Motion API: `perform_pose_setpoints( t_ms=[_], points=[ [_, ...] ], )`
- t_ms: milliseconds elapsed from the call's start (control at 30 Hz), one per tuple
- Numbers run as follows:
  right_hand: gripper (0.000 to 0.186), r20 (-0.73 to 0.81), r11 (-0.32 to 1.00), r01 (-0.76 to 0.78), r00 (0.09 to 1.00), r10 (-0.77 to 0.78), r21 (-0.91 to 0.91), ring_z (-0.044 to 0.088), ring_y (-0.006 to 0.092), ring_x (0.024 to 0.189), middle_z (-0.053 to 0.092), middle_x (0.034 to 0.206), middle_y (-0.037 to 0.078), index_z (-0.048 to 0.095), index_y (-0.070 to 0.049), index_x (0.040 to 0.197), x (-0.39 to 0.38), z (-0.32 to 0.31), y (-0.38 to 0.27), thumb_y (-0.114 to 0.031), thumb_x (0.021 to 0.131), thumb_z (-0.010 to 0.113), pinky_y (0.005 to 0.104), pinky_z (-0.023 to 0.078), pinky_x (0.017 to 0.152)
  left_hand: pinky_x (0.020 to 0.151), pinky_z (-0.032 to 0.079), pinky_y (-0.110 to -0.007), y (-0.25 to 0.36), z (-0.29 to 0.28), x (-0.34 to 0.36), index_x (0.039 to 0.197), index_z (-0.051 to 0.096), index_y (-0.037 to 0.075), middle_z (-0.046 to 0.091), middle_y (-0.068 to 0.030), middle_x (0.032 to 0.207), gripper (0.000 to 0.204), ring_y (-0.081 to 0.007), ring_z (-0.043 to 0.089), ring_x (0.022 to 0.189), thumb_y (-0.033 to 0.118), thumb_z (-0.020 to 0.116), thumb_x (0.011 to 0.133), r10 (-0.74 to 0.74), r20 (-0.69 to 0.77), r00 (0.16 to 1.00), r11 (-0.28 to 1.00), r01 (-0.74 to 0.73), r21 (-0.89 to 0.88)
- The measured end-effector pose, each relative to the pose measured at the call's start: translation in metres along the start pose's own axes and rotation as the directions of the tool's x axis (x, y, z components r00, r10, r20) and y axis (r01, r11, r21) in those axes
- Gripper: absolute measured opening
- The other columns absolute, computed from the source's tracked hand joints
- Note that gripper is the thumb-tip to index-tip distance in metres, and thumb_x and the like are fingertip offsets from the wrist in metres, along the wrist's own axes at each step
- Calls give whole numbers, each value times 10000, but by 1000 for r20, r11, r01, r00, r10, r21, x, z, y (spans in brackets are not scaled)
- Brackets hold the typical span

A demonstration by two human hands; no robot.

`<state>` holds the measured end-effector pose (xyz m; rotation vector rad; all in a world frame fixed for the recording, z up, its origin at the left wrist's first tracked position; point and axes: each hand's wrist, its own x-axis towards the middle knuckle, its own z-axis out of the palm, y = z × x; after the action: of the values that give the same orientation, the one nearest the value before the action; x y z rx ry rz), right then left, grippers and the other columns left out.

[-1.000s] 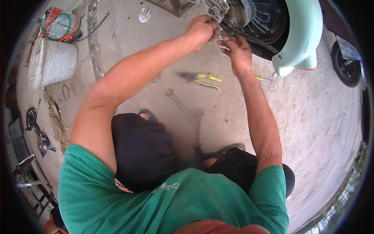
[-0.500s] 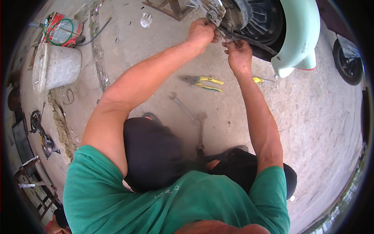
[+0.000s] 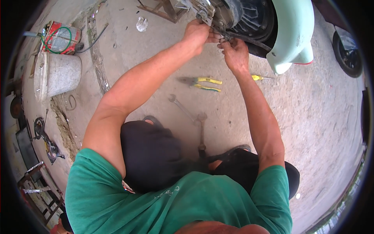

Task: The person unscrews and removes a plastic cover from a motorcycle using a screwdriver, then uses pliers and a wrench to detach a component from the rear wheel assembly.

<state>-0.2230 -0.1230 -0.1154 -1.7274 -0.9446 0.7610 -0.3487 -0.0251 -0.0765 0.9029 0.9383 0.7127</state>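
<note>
Both my hands are up at a scooter wheel [image 3: 253, 24], beside the dark metal parts at its hub. My left hand [image 3: 197, 34] has its fingers curled around the metal bracket area, and what lies inside them is hidden. Close to its right, my right hand [image 3: 237, 56] pinches at a small part below a dark bar [image 3: 253, 41]; the part is too small to name. A pale green fender [image 3: 294, 29] curves down beside the wheel. On the ground below my hands lie yellow-handled pliers [image 3: 202, 82] and a yellow screwdriver [image 3: 259, 77].
Two wrenches, one silver [image 3: 181, 106] and one darker [image 3: 201, 130], lie between my feet. A grey-white bucket [image 3: 64, 74] and a red container [image 3: 58, 37] stand at the left. Crumpled paper [image 3: 142, 24] lies near a rusty metal stand [image 3: 163, 8]. Another wheel [image 3: 346, 58] is far right.
The view has shifted slightly, so the wheel and fender sit a little further left and higher. My hands stay at the hub, with small shifts of the fingers.
</note>
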Motion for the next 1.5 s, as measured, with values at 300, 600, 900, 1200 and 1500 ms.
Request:
perform_pose_setpoints(
  t_ms=[300, 600, 900, 1200, 1500],
  points=[
    [212, 93, 984, -2, 996, -15, 180, 741, 192, 876, 748, 988, 133, 594, 62, 1103, -9, -2, 1, -78, 947, 621, 312, 558, 734, 747, 618, -369, -2, -5, 0, 1103, 614, -39, 719, -164, 970, 183, -239, 719, 823, 51, 481, 1015, -57, 56, 997, 993, 62, -97],
    [314, 136, 975, -111, 987, 86, 191, 722, 163, 879, 737, 1067, 101, 555, 40, 1282, -16, -1, -19, -54, 983, 568, 265, 543, 710, 765, 612, -380, -6, -27, 17, 1120, 624, -24, 715, -161, 1010, 165, -259, 725, 872, 83, 563, 1010, -101, 268, 958, 983, 137, -119],
    [336, 221, 980, -149, 968, 118, 131, 721, 151, 859, 751, 995, 91, 642, -11, 1281, -29, 8, 15, -68, 954, 590, 275, 548, 755, 754, 596, -393, -6, -38, 37, 1133, 571, -17, 721, -167, 1048, 149, -267, 727, 889, 29, 541, 994, -129, 328, 936, 992, 120, 47],
    [275, 364, 724, 233, 931, 27, -649, 708, 376, 1005, 741, 1054, 195, 733, -92, 1107, -73, 7, 111, -222, 899, 608, 460, 561, 886, 755, 587, -385, -4, -34, 39, 1164, 587, 7, 726, -148, 1045, 172, -244, 718, 878, 39, 528, 1006, -178, 380, 908, 984, 167, 62],
    [354, 414, 595, 169, 859, 302, -786, 702, 383, 1055, 739, 1085, 212, 669, -56, 1154, -77, 20, 77, -317, 927, 596, 485, 545, 939, 756, 587, -378, -3, -27, 25, 1155, 623, -11, 705, -141, 1065, 178, -246, 703, 865, 76, 537, 1026, -143, 280, 949, 990, 135, 47]
  ],
)
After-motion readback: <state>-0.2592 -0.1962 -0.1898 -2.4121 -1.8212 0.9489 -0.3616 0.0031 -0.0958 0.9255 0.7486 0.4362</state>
